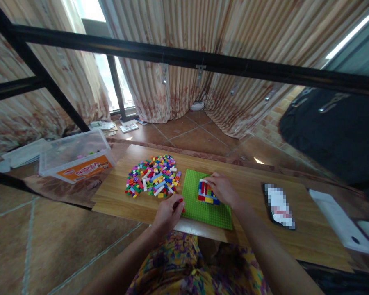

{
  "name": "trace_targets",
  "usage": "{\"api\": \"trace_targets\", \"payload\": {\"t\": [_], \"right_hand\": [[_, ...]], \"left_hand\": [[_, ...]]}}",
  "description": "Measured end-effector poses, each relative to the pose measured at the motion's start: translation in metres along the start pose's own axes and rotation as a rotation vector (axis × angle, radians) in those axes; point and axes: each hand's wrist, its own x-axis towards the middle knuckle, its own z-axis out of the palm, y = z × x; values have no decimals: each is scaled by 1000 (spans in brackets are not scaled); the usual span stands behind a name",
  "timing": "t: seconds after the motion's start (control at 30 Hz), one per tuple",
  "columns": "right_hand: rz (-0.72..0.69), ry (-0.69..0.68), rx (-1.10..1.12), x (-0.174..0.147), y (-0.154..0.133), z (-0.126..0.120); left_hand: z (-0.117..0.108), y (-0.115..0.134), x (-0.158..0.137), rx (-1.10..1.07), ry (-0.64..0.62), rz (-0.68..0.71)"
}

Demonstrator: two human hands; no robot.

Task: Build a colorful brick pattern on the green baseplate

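Observation:
On a green studded baseplate (192,196) stands a low block of toy bricks (206,192) in red, blue, yellow, white and light blue. My right hand (221,189) reaches over its right side, fingertips pressed at its far edge; whether a loose brick is between them I cannot tell. My left hand (168,213) is closed at the plate's near left edge, with red bricks (182,205) showing between thumb and fingers. A heap of many-coloured loose bricks (155,176) lies left of the plate, just beyond my left hand.
The wooden table (246,192) also holds a phone-like dark object (279,207) with a blurred-out face at right, and a white flat item (344,221) lies beyond it. A clear plastic bin (76,157) with an orange label stands at left. A black metal bar (184,55) crosses ahead.

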Motion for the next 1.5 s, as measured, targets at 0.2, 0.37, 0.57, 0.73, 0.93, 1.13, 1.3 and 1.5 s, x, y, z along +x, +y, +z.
{"api": "trace_targets", "payload": {"t": [0.2, 0.37, 0.57, 0.73, 0.93, 1.13, 1.3, 1.5], "right_hand": [[-34, -6, 27, 2, 3, 0], [-85, -40, 84, 5, 3, 1], [-79, -53, 145, 7, 4, 4], [-97, -88, 146, 8, 5, 0], [-125, -165, 78, 13, 6, -7], [-88, -163, 90, 11, 1, -10], [-108, -141, 47, 10, -4, -10], [-112, -127, 77, 12, -2, -8]], "left_hand": [[-1, 3, 0, 37, 1, 11], [1, 2, 1, 73, 1, 21], [1, 0, 0, 93, -10, 48], [1, 0, 1, 111, -20, 45], [2, 1, 1, 112, -13, 54], [2, 3, 1, 115, -10, 30], [3, 2, 1, 106, 2, 35], [3, 1, 1, 91, -12, 22]]}}
